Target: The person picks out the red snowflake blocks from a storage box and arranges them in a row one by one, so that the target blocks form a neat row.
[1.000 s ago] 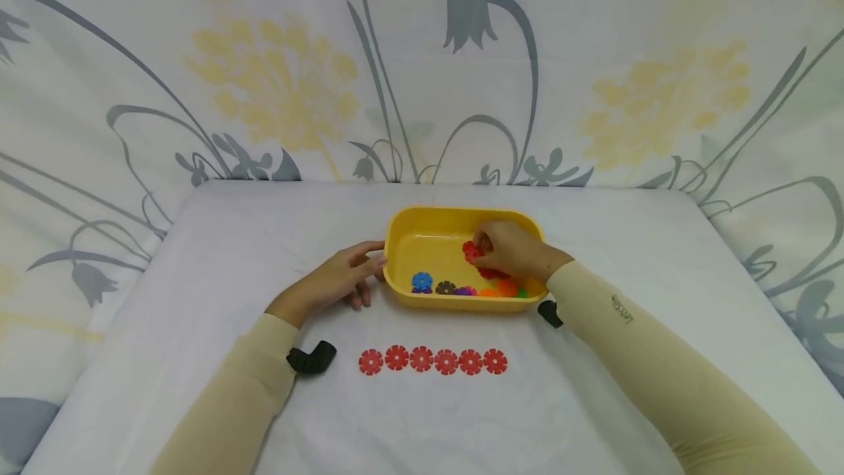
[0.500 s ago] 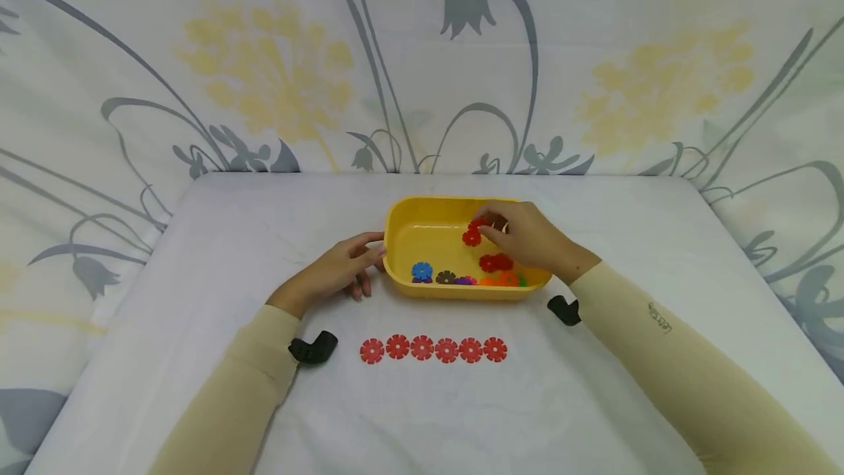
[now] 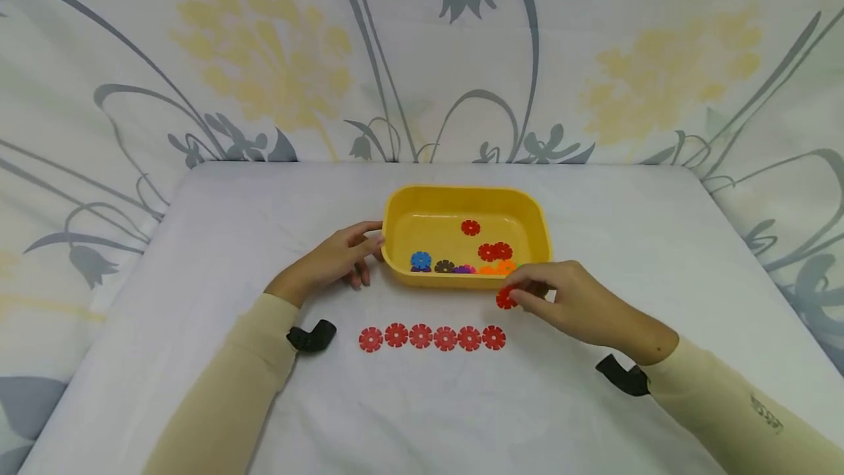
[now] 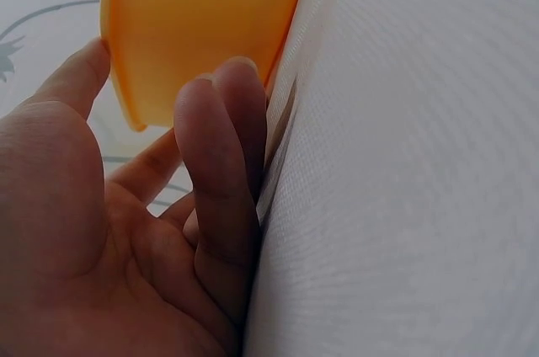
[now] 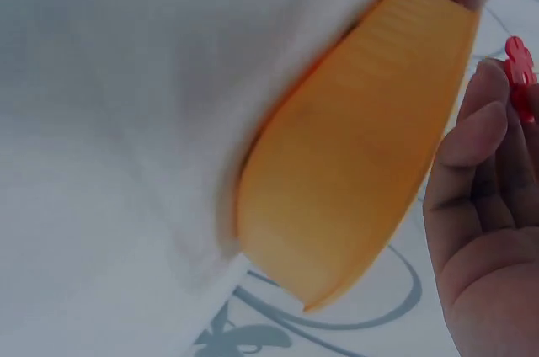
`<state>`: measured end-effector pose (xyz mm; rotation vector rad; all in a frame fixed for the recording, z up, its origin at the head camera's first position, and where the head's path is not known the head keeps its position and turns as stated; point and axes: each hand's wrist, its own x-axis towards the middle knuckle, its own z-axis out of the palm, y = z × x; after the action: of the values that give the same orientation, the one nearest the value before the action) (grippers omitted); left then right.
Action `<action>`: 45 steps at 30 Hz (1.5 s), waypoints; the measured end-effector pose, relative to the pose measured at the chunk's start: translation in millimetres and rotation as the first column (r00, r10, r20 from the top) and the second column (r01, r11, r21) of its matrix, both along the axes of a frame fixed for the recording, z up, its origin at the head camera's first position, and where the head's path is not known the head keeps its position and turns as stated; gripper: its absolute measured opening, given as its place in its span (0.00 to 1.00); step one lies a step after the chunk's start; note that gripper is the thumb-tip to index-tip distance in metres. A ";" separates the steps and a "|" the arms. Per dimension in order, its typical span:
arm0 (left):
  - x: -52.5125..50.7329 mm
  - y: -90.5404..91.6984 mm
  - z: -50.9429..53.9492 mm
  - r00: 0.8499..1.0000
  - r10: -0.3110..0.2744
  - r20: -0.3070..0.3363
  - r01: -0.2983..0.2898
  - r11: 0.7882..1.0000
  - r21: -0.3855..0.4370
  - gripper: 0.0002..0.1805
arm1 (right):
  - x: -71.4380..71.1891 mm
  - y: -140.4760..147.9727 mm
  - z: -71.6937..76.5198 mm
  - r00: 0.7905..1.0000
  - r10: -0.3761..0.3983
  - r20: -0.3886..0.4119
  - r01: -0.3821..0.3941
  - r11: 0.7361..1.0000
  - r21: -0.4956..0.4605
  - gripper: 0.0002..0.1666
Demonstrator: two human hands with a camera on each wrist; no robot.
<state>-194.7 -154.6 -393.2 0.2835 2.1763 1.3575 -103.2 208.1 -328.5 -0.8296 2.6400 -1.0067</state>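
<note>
My right hand (image 3: 580,306) pinches a red snowflake disc (image 3: 506,297) between thumb and fingertips, just in front of the yellow tray's (image 3: 461,281) near right side. In the right wrist view the held disc (image 5: 520,75) shows at the fingertips. My left hand (image 3: 336,259) rests against the tray's left end, thumb and a finger touching it. Its other fingers bend loosely beside the tray wall (image 4: 202,29) in the left wrist view. On the cloth before the tray, several red discs (image 3: 420,336) lie in a row.
Inside the tray are more red discs (image 3: 494,251), a blue disc (image 3: 421,260), a brown disc (image 3: 445,267) and orange discs (image 3: 506,267). White cloth (image 3: 395,409) covers the table, and a flower-patterned curtain (image 3: 422,57) hangs behind it.
My right hand has left the tray with one red disc and moved toward me, past the near rim. One red disc now lies alone in the tray's middle. The left hand stays at the tray.
</note>
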 end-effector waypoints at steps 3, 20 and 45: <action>0.1 -2.0 0.9 1.000 0.007 0.001 -0.007 1.000 0.007 0.33 | 2.3 4.2 -10.2 0.995 0.044 0.091 -0.047 0.999 0.027 0.08; -1.2 -0.1 2.0 1.000 0.007 0.000 -0.007 1.000 0.003 0.33 | -5.7 12.7 -36.5 0.980 0.038 0.197 -0.075 0.980 0.184 0.10; -0.6 -1.1 -1.6 1.000 0.000 -0.006 0.000 1.000 0.020 0.34 | -81.5 -22.6 -11.5 0.996 0.007 -0.087 0.022 0.946 0.324 0.17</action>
<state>-195.4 -155.7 -394.8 0.2955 2.1682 1.3805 -184.7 185.6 -340.0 -0.8012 2.7751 -0.5210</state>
